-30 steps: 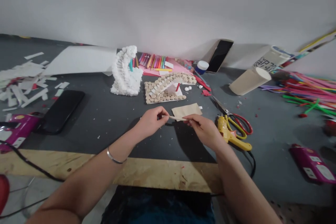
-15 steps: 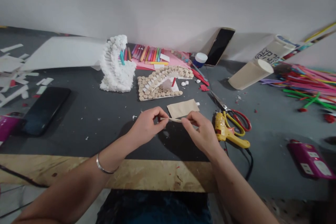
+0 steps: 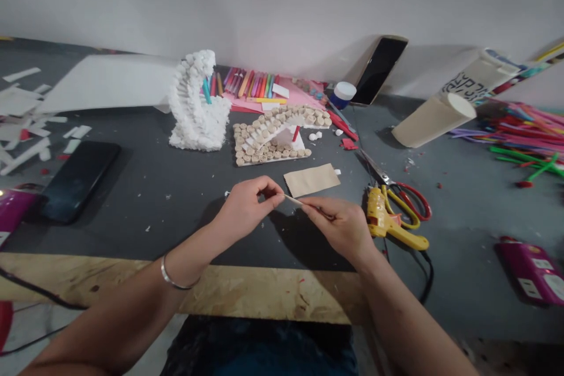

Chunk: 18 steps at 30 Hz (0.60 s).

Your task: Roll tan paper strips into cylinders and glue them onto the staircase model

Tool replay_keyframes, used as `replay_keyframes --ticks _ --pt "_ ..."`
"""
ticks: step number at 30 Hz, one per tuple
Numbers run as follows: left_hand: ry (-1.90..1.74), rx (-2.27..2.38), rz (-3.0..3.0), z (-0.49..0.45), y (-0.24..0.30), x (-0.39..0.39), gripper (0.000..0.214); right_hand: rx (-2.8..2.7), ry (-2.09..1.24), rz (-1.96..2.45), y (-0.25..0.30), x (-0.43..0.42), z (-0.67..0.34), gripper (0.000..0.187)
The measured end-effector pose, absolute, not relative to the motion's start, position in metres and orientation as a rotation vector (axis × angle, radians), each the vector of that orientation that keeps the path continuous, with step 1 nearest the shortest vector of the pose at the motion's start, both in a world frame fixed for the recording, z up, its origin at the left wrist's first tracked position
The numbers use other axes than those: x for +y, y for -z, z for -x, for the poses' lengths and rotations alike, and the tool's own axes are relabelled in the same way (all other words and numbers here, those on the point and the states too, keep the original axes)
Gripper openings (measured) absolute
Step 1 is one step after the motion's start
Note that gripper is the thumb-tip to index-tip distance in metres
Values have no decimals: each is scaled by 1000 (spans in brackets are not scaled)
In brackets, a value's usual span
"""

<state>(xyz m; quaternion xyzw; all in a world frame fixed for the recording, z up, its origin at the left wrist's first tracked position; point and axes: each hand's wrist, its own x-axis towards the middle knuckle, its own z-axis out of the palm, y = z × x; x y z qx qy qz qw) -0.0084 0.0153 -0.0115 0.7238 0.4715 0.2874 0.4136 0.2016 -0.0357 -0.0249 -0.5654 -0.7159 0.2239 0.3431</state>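
A thin beige paper strip [image 3: 293, 200] is stretched between my two hands, low over the dark tabletop. My left hand [image 3: 253, 205] pinches its left end between thumb and forefinger. Its other end is gripped by my right hand [image 3: 341, 223], whose curled fingers hide part of the strip. Just beyond lies a flat piece of brown paper [image 3: 312, 181] with a zigzag left edge. Behind that stands a small model [image 3: 273, 155] with an arch, covered in rolled beige paper coils. A yellow hot glue gun [image 3: 392, 226] rests right of my right hand.
Scissors [image 3: 409, 202] lie by the glue gun. A white textured model [image 3: 198, 111] stands at the back left, near a black phone [image 3: 81, 182]. Another phone [image 3: 381, 70] leans on the wall. Right are a beige paper roll [image 3: 434, 120], pipe cleaners [image 3: 529, 135] and a magenta power socket box [image 3: 531, 267].
My right hand has turned and its fingers have closed further along the strip, which now slants down to the right. The whole view has shifted slightly.
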Motion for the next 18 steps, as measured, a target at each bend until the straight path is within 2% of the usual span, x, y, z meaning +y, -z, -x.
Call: replay_keyframes --ticks 9,18 --pt "-799 1204 -1840 8 14 14 9 -2048 -205 1264 21 -36 -189 18" --pt "-836 1255 -1855 3 12 7 9 -2004 -359 1141 23 -40 -181 16"
